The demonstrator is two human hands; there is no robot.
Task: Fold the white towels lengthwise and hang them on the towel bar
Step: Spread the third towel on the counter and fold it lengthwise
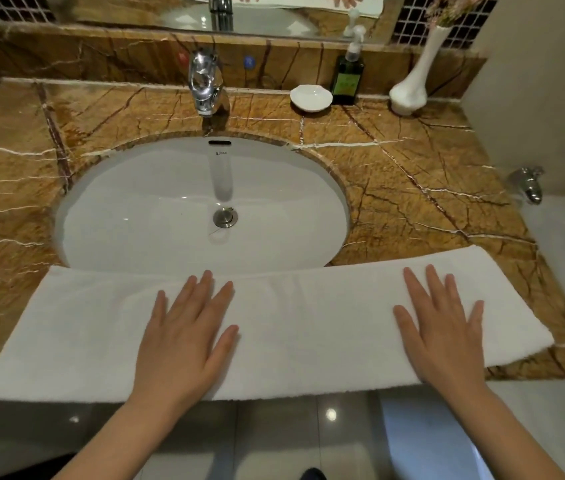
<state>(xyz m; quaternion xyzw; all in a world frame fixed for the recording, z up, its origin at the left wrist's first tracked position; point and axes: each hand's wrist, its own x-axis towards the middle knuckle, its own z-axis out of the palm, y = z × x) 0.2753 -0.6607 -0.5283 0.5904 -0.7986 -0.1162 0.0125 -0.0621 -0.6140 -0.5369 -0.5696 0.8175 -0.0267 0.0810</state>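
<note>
A white towel (295, 327) lies as a long flat strip along the front edge of the marble counter (412, 174), its far edge overlapping the rim of the sink (135, 188). My left hand (184, 330) rests palm down on the towel's middle with straight, spread fingers. My right hand (443, 327) lies flat on the towel's right part, fingers also straight. Neither hand grips the cloth. No towel bar is in view.
A chrome faucet (205, 84) stands behind the sink. At the back right are a white soap dish (310, 97), a dark green pump bottle (348, 76) and a white vase (409, 88). A mirror (274, 12) runs along the back wall. Tiled floor shows below the counter edge.
</note>
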